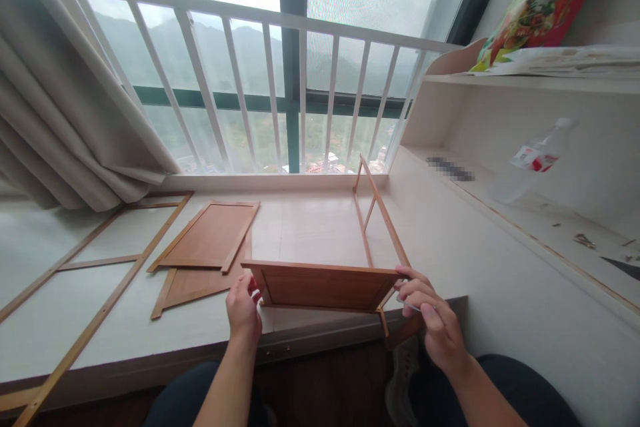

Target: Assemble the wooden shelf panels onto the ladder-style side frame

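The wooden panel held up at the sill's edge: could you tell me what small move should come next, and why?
Probably press the wooden panel squarely against the side frame at its right end. Both the left hand and the right hand grip its ends, and the corner joint there looks not fully seated.

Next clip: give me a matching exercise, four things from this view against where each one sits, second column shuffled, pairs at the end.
Things:
1. wooden panel
2. plastic bottle
3. colourful bag
4. large open frame

Places:
A. on the top shelf at right
B. flat on the ledge at far left
C. lying on the lower shelf at right
D. held between the left hand and right hand

Pairs: 1-D, 2-C, 3-A, 4-B
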`<state>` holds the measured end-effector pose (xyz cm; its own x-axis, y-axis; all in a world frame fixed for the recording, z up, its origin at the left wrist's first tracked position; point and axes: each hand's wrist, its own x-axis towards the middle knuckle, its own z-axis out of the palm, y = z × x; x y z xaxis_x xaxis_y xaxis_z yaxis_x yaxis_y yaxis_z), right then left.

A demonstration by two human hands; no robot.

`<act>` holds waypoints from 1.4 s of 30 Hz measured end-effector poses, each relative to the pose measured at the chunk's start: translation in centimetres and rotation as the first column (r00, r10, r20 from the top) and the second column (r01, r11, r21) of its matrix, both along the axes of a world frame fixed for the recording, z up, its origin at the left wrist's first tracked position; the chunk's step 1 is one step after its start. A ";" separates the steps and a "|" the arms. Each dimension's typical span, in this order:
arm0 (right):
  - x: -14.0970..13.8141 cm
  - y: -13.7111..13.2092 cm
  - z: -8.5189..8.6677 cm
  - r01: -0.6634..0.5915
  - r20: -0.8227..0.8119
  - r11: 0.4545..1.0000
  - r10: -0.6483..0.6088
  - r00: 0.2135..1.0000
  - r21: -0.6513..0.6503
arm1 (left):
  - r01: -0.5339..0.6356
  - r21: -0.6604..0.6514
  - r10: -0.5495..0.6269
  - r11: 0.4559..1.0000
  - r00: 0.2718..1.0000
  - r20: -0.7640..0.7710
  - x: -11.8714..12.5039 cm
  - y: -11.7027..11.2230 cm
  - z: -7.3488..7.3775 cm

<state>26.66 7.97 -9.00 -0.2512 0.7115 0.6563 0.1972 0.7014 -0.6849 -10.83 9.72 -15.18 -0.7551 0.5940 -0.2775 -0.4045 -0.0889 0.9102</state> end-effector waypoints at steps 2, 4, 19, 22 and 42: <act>0.0 0.0 0.1 -0.001 -0.005 1.000 0.001 1.000 0.004 | 0.005 0.003 -0.005 1.000 1.000 0.001 0.0 0.0 0.0; 0.0 0.0 0.2 -0.004 -0.007 1.000 0.004 1.000 0.002 | 0.010 0.003 -0.010 1.000 1.000 0.003 0.1 0.0 0.0; -0.4 -0.2 0.3 0.002 -0.036 1.000 -0.002 0.999 0.007 | 0.015 -0.026 -0.015 1.000 1.000 -0.009 0.1 0.1 -0.4; -0.5 -0.2 0.2 0.010 -0.041 1.000 -0.009 0.999 0.015 | 0.010 -0.030 -0.011 1.000 1.000 -0.008 0.1 0.1 -0.4; -1.1 -0.2 0.2 0.021 -0.069 0.998 -0.018 0.997 0.056 | 0.012 -0.043 -0.015 0.999 0.998 -0.061 0.8 0.0 0.0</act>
<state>25.57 7.77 -8.80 -0.1907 0.6769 0.7110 0.1652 0.7361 -0.6565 -10.05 9.75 -15.21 -0.7634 0.5930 -0.2562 -0.3487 -0.0444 0.9362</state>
